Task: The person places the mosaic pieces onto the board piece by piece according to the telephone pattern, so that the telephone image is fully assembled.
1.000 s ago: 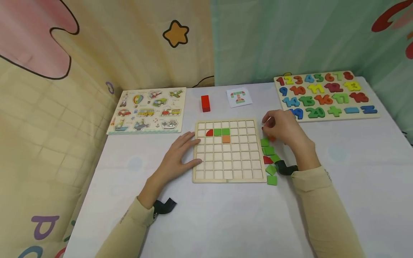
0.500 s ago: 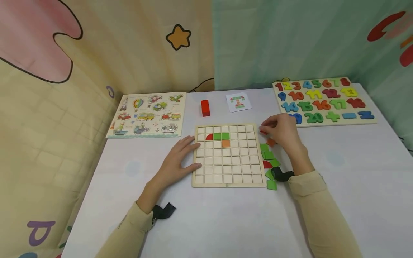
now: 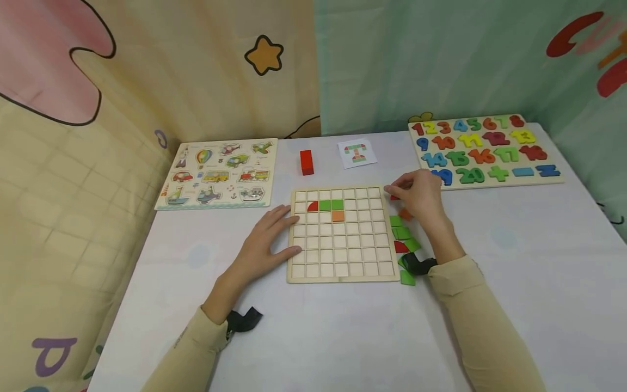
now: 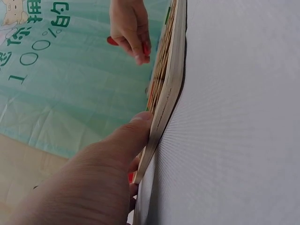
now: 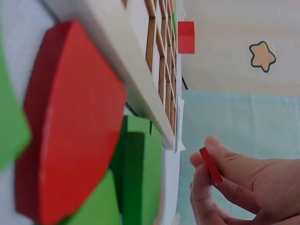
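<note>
A wooden grid board (image 3: 346, 279) lies flat on the table. Set in its cells are a red quarter-round tile (image 3: 313, 207), two green square tiles (image 3: 331, 205) and an orange tile (image 3: 338, 216). My left hand (image 3: 262, 245) rests on the board's left edge, fingers extended, thumb against the rim. Just beyond the upper right corner, my right hand (image 3: 421, 193) pinches a small red tile (image 5: 211, 166) between thumb and index finger; its full outline cannot be made out. Loose green tiles (image 3: 401, 233), another red quarter-round tile (image 3: 400, 246) and an orange piece (image 3: 405, 214) lie beside the board's right edge.
Behind the board stand a red block (image 3: 306, 163) and a white card (image 3: 357, 153) printed with a T-shaped coloured pattern. A vehicle picture puzzle (image 3: 217, 174) lies back left, a number puzzle (image 3: 482, 149) back right. Curtains (image 3: 441, 65) hang behind the table.
My right hand has moved left from the loose tiles toward the board's upper right corner, carrying the red tile. My left hand keeps its place on the board. The head view shifts slightly.
</note>
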Demonstrator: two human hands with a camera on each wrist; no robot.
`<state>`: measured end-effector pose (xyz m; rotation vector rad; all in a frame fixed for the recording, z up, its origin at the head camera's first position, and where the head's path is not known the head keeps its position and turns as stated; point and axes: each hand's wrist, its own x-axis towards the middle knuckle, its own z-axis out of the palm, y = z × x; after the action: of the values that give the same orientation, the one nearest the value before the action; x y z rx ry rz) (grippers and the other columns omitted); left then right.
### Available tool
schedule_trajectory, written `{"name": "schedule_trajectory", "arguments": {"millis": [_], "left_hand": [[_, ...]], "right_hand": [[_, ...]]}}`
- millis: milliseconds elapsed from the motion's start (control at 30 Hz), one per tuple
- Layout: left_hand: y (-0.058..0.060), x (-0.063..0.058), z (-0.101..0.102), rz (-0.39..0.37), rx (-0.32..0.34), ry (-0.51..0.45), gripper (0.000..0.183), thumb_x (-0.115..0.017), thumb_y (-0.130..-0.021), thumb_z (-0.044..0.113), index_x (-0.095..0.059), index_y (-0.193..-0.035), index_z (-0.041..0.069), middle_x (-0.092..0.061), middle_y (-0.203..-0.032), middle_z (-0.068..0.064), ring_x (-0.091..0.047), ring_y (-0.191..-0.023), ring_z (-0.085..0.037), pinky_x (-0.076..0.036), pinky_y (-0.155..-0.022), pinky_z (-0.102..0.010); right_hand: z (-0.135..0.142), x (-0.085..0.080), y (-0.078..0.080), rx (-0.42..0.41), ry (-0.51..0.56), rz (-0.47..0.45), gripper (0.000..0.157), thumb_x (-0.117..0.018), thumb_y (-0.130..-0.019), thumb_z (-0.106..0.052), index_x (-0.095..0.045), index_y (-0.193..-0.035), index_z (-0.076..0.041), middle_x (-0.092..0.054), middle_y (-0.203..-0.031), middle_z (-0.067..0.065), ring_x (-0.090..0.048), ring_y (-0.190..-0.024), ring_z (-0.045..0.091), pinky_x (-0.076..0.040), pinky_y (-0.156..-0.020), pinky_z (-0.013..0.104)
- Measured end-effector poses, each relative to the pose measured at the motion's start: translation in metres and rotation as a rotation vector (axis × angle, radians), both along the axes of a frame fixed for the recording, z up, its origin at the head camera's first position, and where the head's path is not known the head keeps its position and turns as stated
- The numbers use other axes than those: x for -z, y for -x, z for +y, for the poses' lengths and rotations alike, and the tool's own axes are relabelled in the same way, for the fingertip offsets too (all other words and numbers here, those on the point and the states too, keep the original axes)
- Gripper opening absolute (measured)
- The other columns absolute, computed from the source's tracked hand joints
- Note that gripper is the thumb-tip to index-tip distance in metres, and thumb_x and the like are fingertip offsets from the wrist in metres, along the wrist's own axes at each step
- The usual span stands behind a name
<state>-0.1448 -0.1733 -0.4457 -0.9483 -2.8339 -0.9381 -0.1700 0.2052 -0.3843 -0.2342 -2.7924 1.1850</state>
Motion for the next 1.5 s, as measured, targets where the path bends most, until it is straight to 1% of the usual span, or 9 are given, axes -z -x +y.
{"name": "schedule_trajectory", "arguments": {"millis": [167, 367, 500, 667, 767, 933, 1033, 1267, 1500], "left_hand": [[0.000, -0.001, 0.000, -0.017, 0.000, 0.002, 0.067, -0.081, -0.093, 0.040, -0.056, -0.152, 0.020, -0.036, -0.171, -0.002, -0.023, -0.162, -0.023, -0.025, -0.131, -0.053], [-0.001, -0.003, -0.001, -0.014, -0.005, 0.018, 0.068, -0.081, -0.093, 0.041, -0.056, -0.152, 0.019, -0.036, -0.171, -0.002, -0.023, -0.162, -0.023, -0.025, -0.131, -0.052], [-0.002, -0.005, -0.001, -0.014, -0.006, 0.020, 0.068, -0.081, -0.093, 0.041, -0.056, -0.152, 0.019, -0.036, -0.171, -0.002, -0.023, -0.162, -0.023, -0.024, -0.131, -0.052], [-0.003, -0.007, -0.003, -0.013, -0.006, 0.020, 0.068, -0.081, -0.093, 0.041, -0.056, -0.152, 0.019, -0.036, -0.171, -0.003, -0.023, -0.162, -0.024, -0.024, -0.131, -0.053], [-0.003, -0.008, -0.005, -0.009, -0.008, 0.021, 0.068, -0.081, -0.093, 0.041, -0.056, -0.152, 0.019, -0.036, -0.171, -0.002, -0.023, -0.162, -0.023, -0.024, -0.131, -0.053], [-0.004, -0.009, -0.007, -0.010, -0.010, 0.024, 0.068, -0.080, -0.093, 0.041, -0.056, -0.153, 0.019, -0.036, -0.171, -0.002, -0.023, -0.162, -0.023, -0.023, -0.131, -0.053], [-0.005, -0.009, -0.007, -0.002, -0.013, 0.014, 0.067, -0.081, -0.093, 0.040, -0.056, -0.152, 0.018, -0.037, -0.171, -0.003, -0.024, -0.162, -0.025, -0.024, -0.131, -0.054], [-0.002, -0.004, -0.003, -0.002, -0.015, -0.018, 0.067, -0.082, -0.092, 0.039, -0.058, -0.151, 0.018, -0.038, -0.170, -0.005, -0.025, -0.162, -0.027, -0.024, -0.130, -0.056], [0.001, 0.000, -0.001, 0.026, -0.021, 0.008, 0.067, -0.082, -0.091, 0.044, -0.059, -0.149, 0.018, -0.040, -0.168, -0.005, -0.028, -0.160, -0.027, -0.027, -0.129, -0.056]], "right_hand": [[-0.011, 0.003, -0.001, 0.015, 0.054, 0.039, 0.029, -0.081, -0.095, -0.029, -0.079, -0.093, 0.000, -0.079, -0.089, 0.019, -0.069, -0.098, 0.035, -0.046, -0.082, 0.041], [-0.025, 0.009, -0.001, -0.059, 0.055, 0.003, 0.022, -0.080, -0.097, -0.024, -0.079, -0.095, -0.002, -0.077, -0.093, 0.018, -0.067, -0.096, 0.032, -0.051, -0.071, 0.036], [-0.029, 0.014, 0.000, -0.102, 0.065, -0.023, 0.017, -0.078, -0.098, -0.020, -0.079, -0.098, -0.004, -0.078, -0.095, 0.017, -0.065, -0.101, 0.032, -0.049, -0.077, 0.037], [-0.034, 0.017, 0.000, -0.166, 0.087, -0.015, 0.015, -0.078, -0.098, -0.019, -0.079, -0.100, -0.004, -0.079, -0.099, 0.017, -0.064, -0.109, 0.033, -0.049, -0.085, 0.042], [-0.037, 0.016, 0.000, -0.192, 0.074, -0.012, 0.013, -0.078, -0.097, -0.017, -0.079, -0.099, -0.004, -0.077, -0.098, 0.017, -0.066, -0.103, 0.032, -0.050, -0.085, 0.042], [-0.041, 0.013, -0.001, -0.247, 0.036, -0.027, 0.009, -0.078, -0.096, -0.014, -0.078, -0.097, -0.005, -0.075, -0.091, 0.013, -0.067, -0.086, 0.029, -0.053, -0.078, 0.038], [-0.042, 0.009, 0.000, -0.290, 0.015, -0.041, 0.007, -0.077, -0.097, -0.013, -0.079, -0.097, -0.005, -0.075, -0.090, 0.012, -0.065, -0.086, 0.028, -0.053, -0.078, 0.037], [-0.017, -0.003, -0.001, -0.365, -0.022, -0.066, 0.013, -0.073, -0.101, -0.019, -0.079, -0.105, -0.008, -0.077, -0.102, 0.012, -0.070, -0.099, 0.029, -0.055, -0.085, 0.042], [0.029, -0.008, -0.018, -0.337, -0.046, -0.141, 0.025, -0.071, -0.103, -0.028, -0.078, -0.115, -0.007, -0.076, -0.109, 0.013, -0.068, -0.098, 0.030, -0.058, -0.068, 0.030]]}}
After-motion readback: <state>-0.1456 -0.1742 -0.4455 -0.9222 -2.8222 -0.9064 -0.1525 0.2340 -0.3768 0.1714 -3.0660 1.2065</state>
